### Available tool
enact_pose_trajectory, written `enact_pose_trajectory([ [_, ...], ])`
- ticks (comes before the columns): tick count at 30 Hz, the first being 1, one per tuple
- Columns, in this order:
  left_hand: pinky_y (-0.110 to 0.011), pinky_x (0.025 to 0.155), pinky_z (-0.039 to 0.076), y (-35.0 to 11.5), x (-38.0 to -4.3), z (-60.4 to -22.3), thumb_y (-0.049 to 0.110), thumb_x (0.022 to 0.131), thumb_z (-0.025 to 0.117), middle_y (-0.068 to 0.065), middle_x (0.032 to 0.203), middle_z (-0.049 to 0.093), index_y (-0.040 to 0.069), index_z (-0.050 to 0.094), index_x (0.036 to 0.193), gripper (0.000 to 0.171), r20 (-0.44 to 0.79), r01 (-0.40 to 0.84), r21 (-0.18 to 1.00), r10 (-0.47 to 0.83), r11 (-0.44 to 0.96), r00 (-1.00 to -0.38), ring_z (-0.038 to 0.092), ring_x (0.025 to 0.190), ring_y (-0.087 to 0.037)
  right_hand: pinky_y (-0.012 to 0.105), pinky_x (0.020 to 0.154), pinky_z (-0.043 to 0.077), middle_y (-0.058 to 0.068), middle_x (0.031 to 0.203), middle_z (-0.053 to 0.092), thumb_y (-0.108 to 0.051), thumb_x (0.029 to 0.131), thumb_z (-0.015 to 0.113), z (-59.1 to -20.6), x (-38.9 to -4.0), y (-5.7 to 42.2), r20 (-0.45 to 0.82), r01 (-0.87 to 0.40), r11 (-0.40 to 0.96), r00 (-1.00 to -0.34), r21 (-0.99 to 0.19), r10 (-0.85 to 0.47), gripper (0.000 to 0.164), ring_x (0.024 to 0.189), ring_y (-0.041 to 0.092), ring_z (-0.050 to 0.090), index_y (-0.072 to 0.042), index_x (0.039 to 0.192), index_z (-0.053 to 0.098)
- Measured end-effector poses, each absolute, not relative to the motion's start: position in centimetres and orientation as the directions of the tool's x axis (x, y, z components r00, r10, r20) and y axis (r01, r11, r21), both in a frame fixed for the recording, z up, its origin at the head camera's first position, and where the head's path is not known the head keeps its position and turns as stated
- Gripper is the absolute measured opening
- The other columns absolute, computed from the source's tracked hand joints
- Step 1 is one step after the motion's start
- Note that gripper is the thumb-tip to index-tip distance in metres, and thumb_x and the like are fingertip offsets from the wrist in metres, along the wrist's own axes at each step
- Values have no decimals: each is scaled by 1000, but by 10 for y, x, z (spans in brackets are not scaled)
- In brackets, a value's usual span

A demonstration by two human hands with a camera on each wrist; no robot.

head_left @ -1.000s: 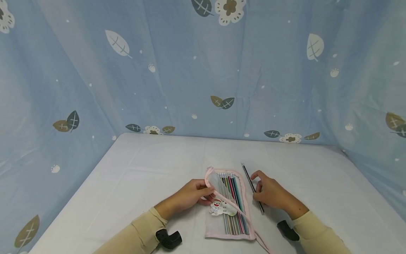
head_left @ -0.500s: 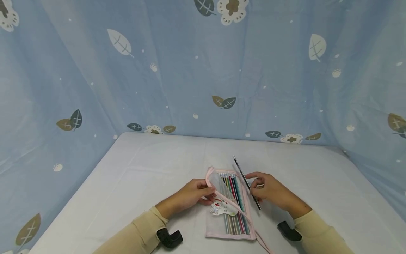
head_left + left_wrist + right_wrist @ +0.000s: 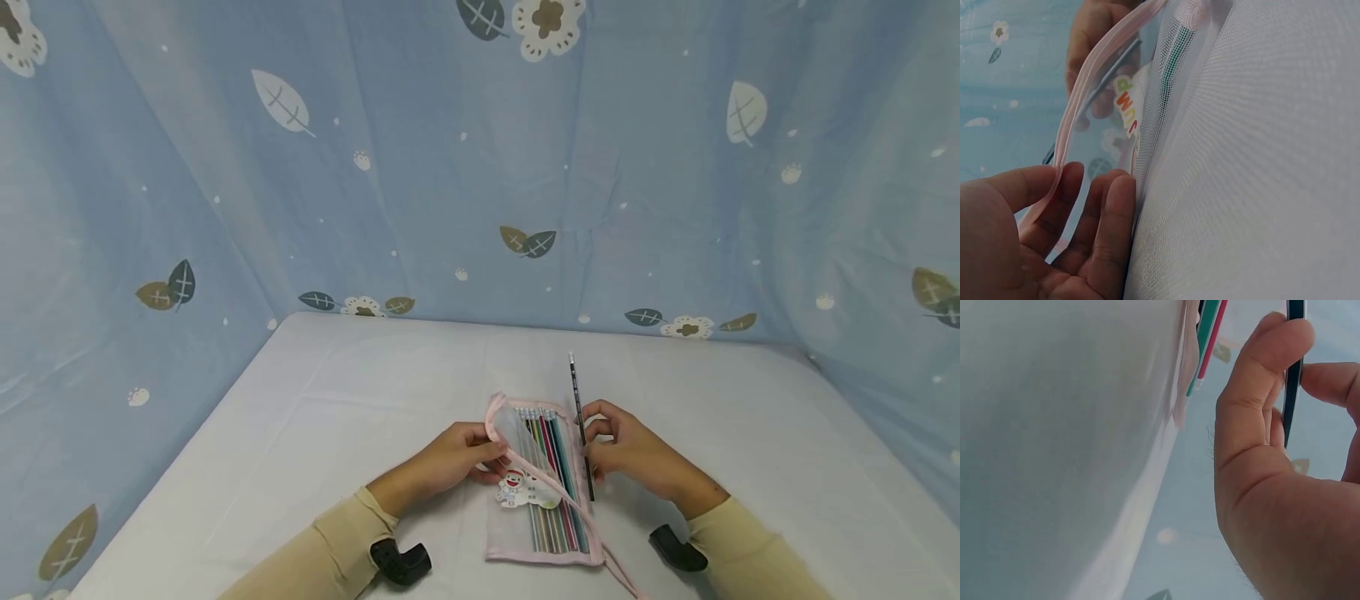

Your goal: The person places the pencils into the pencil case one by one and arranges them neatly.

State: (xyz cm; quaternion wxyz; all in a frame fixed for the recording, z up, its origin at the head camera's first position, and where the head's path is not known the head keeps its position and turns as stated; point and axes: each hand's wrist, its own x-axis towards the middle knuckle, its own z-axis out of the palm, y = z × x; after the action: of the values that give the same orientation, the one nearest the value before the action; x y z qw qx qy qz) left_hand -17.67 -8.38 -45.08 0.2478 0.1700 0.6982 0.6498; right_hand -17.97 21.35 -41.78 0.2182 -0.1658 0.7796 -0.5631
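A clear mesh pencil pouch (image 3: 506, 533) with pink edging lies on the table, several coloured pencils (image 3: 551, 450) side by side inside it. On its front is a cartoon label (image 3: 517, 490). My left hand (image 3: 461, 457) pinches the pouch's pink edge between thumb and finger and holds that flap lifted; the left wrist view shows the pinched edge (image 3: 1075, 119) close up. My right hand (image 3: 630, 450) pinches a dark pencil (image 3: 576, 392) along the pouch's right side, its white-tipped end pointing away from me. In the right wrist view thumb and fingers grip this pencil (image 3: 1295, 394).
The white tabletop (image 3: 360, 383) spreads around the pouch. A blue leaf-print curtain (image 3: 420, 167) hangs behind and at both sides. A pink strap (image 3: 617, 571) trails from the pouch towards the front edge. Each wrist bears a black device (image 3: 400, 564).
My right hand has picked the dark pencil up from the table and brought it left to the pouch's right edge, turning it more upright in view. My left hand has stayed in place.
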Motion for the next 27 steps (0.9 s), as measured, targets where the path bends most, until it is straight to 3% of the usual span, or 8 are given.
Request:
enact_pose_trajectory([
  [7, -29, 83, 63, -86, -178, -452, 19, 103, 57, -15, 102, 70, -10, 63, 113, 31, -130, -88, 991, 560, 103, -818, 67, 88, -12, 38, 61, 61, 11, 96, 52, 1, 87, 55, -418, -178, 209, -179, 21, 309, -850, -951, -495, 48, 67, 19, 61, 1, 129, 32],
  [13, -30, 84, 62, -85, -178, -451, 19, 103, 57, -17, 104, 69, -10, 62, 113, 32, -127, -89, 992, 568, 94, -813, 67, 90, -13, 38, 62, 62, 7, 86, 53, -9, 98, 56, -418, -178, 207, -199, 48, 303, -850, -952, -489, 33, 66, 19, 62, 0, 121, 34],
  [19, -30, 84, 62, -84, -178, -452, 18, 103, 57, -16, 103, 69, -11, 63, 113, 31, -127, -88, 992, 566, 95, -815, 67, 89, -12, 40, 66, 64, 6, 86, 57, -16, 102, 54, -420, -178, 206, -182, 48, 261, -835, -964, -519, 22, 70, 18, 66, -3, 111, 39],
  [27, -30, 84, 63, -85, -177, -452, 18, 103, 57, -18, 104, 69, -11, 63, 112, 31, -127, -87, 991, 561, 97, -818, 67, 89, -12, 39, 69, 64, 8, 94, 57, -15, 101, 57, -421, -176, 203, -172, 41, 248, -825, -968, -538, 23, 77, 16, 65, 5, 109, 47],
])
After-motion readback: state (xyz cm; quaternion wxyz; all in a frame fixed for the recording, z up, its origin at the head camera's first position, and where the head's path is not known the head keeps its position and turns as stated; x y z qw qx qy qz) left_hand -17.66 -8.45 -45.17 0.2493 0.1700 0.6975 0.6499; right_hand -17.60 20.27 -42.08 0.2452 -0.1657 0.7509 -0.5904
